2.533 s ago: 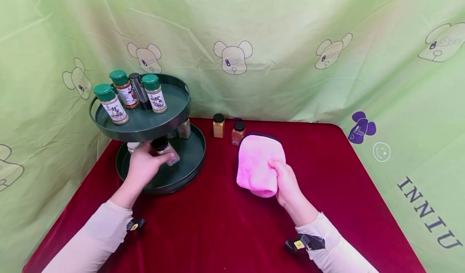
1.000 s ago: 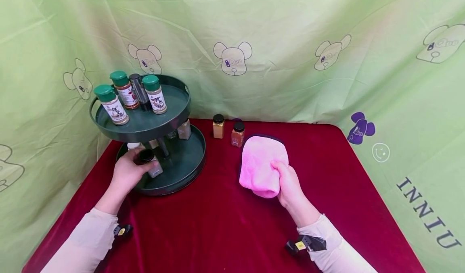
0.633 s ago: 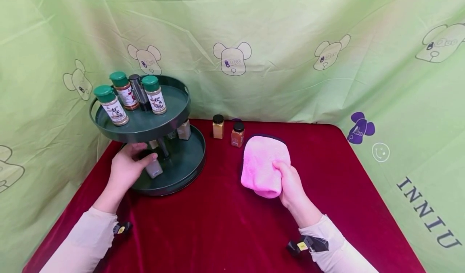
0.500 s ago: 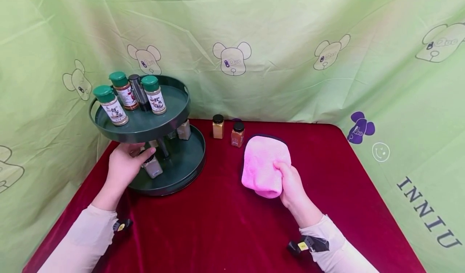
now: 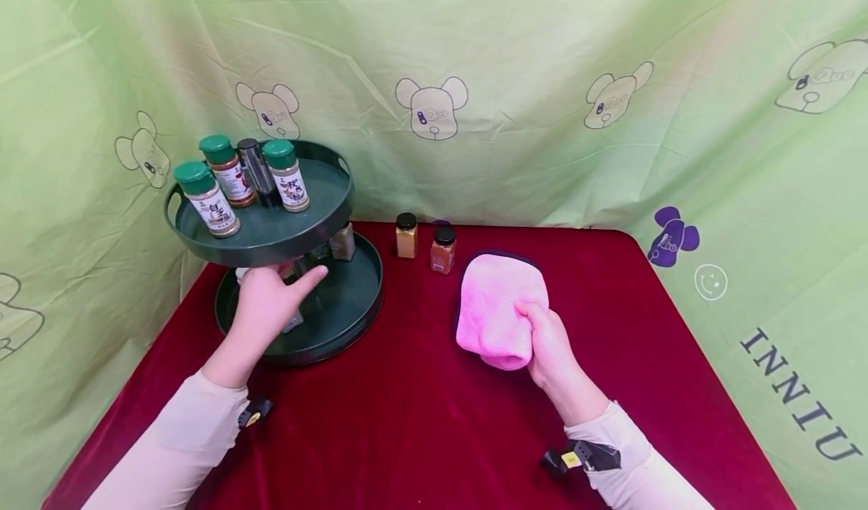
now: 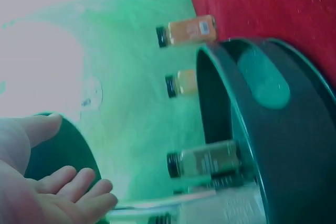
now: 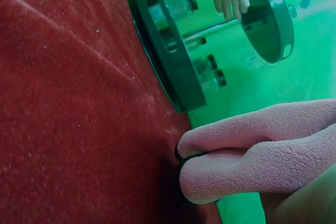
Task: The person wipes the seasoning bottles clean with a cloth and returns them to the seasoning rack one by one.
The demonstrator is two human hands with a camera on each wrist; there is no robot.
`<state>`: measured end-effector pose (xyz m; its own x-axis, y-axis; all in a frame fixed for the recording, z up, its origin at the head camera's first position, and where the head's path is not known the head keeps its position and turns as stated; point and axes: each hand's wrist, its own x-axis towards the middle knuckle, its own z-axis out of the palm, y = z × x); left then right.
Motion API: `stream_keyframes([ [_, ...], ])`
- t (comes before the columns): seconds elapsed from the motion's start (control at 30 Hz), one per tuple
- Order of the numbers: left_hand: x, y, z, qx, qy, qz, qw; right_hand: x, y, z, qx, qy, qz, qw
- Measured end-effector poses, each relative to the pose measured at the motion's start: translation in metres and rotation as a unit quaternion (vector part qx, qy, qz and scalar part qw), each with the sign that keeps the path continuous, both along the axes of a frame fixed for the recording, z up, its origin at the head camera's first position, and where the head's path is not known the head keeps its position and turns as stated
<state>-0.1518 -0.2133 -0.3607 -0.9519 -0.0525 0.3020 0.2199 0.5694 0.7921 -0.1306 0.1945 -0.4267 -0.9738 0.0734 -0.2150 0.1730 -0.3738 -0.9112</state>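
Note:
In the head view my left hand (image 5: pixel 267 305) is between the two levels of a dark green tiered tray, below the upper tier (image 5: pixel 322 178) and over the lower tier (image 5: pixel 356 291). Its fingers are extended and hold nothing, as the left wrist view also shows. A spice jar (image 5: pixel 294 320) stands on the lower tier, mostly hidden behind the hand; the right wrist view shows this jar (image 7: pixel 181 6) with its black lid, apart from the fingers. My right hand (image 5: pixel 554 348) grips a folded pink towel (image 5: pixel 498 310) with dark edging, thumb on top.
Green-capped spice bottles (image 5: pixel 212 205) and a dark cylindrical bottle (image 5: pixel 259 172) stand on the upper tier. Another jar (image 5: pixel 343 242) sits at the lower tier's back. A yellow spice jar (image 5: pixel 407 236) and an orange-red one (image 5: pixel 443 251) stand on the red cloth (image 5: pixel 420 404).
My left hand carried the jar leftward on the lower tier, let it go, then rose and shifted right with its thumb spread. The right hand drifted slightly right with the towel.

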Motion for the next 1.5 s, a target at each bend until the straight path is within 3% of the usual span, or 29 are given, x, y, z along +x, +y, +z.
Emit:
stream_keyframes([
  [0.13,-0.008,0.014,-0.001,0.000,-0.027,-0.032,0.9991,0.000,0.003,0.001,0.003,0.001,-0.007,1.0000],
  [0.4,-0.031,0.050,-0.004,-0.003,-0.040,-0.072,0.9966,0.003,0.007,0.000,0.002,-0.006,-0.016,0.9999],
  [0.57,-0.044,0.076,-0.010,-0.021,-0.033,-0.090,0.9952,0.004,0.008,0.000,-0.002,-0.003,-0.015,0.9999],
  [0.8,-0.064,0.109,-0.021,-0.002,-0.032,-0.116,0.9927,0.004,0.008,0.000,-0.006,-0.003,-0.016,0.9999],
  [1.2,-0.088,0.148,-0.038,0.006,-0.038,-0.092,0.9950,0.002,0.008,0.001,-0.010,0.000,-0.021,0.9997],
  [1.5,-0.108,0.171,-0.052,-0.009,-0.066,-0.056,0.9962,0.003,0.008,-0.001,-0.011,-0.003,-0.024,0.9997],
])
